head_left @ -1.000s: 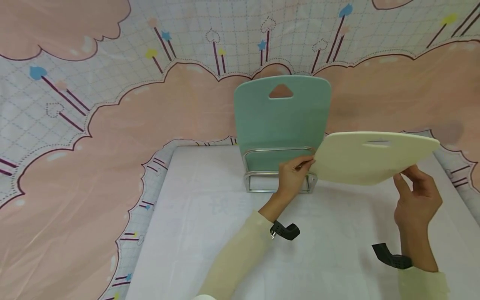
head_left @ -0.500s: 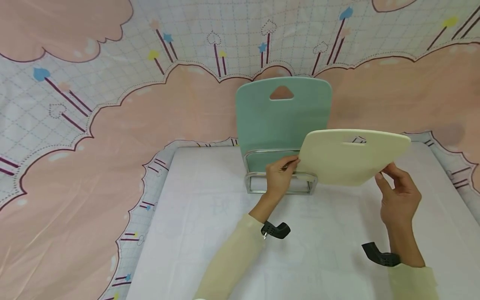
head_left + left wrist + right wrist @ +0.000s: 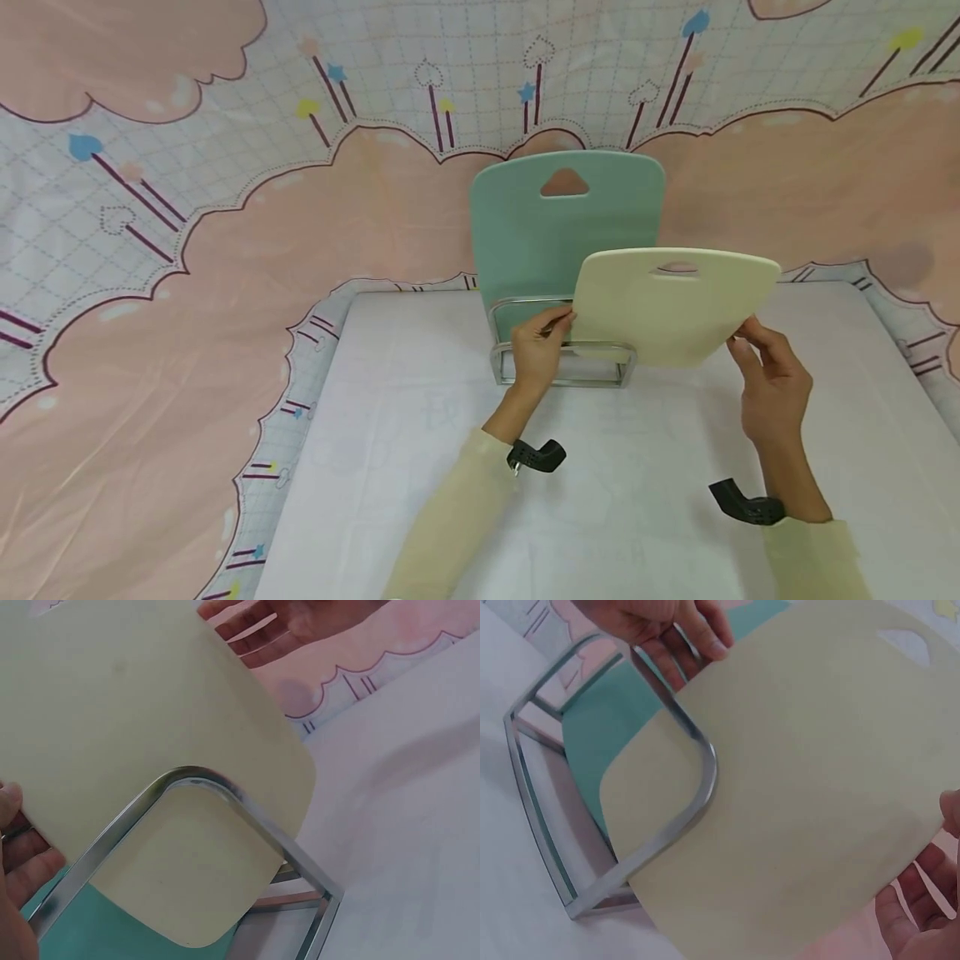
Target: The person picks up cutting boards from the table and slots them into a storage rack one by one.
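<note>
A pale yellow cutting board [image 3: 667,308] is held tilted between both hands, a slot-shaped handle hole near its upper edge. My left hand [image 3: 538,346] pinches its left edge, right at the metal rack [image 3: 630,367]. On the opposite edge, the thumb and fingers of my right hand [image 3: 776,387] grip the board. Its lower left corner lies behind the rack's front bar, as both wrist views show. A green cutting board [image 3: 566,225] with a triangular handle hole stands upright in the rack, behind the yellow one.
The rack stands on a white tabletop [image 3: 420,467] towards its back edge. Behind and beside the table hangs a pink and white patterned cloth [image 3: 360,208]. Each wrist wears a black band [image 3: 536,456].
Both hands have moved left with the yellow cutting board, which now overlaps the rack and the green board. The rack and green board have stayed in place.
</note>
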`<state>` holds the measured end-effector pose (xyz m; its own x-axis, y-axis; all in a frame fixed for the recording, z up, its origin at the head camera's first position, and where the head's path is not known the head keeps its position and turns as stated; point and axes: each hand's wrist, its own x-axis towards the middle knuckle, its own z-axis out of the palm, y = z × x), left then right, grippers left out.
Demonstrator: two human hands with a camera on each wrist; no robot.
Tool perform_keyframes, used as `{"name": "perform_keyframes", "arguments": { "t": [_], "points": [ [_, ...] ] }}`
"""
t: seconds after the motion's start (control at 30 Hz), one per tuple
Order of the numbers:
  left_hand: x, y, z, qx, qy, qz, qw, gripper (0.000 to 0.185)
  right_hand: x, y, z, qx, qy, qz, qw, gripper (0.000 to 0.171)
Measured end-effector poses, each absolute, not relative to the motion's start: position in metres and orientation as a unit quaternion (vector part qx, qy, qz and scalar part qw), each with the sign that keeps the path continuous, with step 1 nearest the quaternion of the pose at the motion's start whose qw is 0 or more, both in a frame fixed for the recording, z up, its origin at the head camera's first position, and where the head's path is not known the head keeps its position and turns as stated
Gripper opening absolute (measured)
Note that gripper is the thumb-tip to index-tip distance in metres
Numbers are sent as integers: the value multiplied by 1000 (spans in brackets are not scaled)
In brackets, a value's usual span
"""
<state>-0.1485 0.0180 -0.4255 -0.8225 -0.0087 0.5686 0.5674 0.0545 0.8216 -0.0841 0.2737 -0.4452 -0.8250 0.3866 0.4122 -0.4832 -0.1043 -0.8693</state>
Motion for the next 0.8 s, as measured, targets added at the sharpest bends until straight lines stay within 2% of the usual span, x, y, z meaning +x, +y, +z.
{"name": "perform_keyframes", "arguments": {
  "t": [0.57, 0.8],
  "points": [
    [-152, -14, -430, -194, -687, -656, 246, 11, -89, 251, -447, 100, -653, 710, 244, 33],
    [-155, -24, -433, -189, -681, -666, 239, 10, -93, 243, -447, 110, -663, 702, 238, 35]
  ]
}}
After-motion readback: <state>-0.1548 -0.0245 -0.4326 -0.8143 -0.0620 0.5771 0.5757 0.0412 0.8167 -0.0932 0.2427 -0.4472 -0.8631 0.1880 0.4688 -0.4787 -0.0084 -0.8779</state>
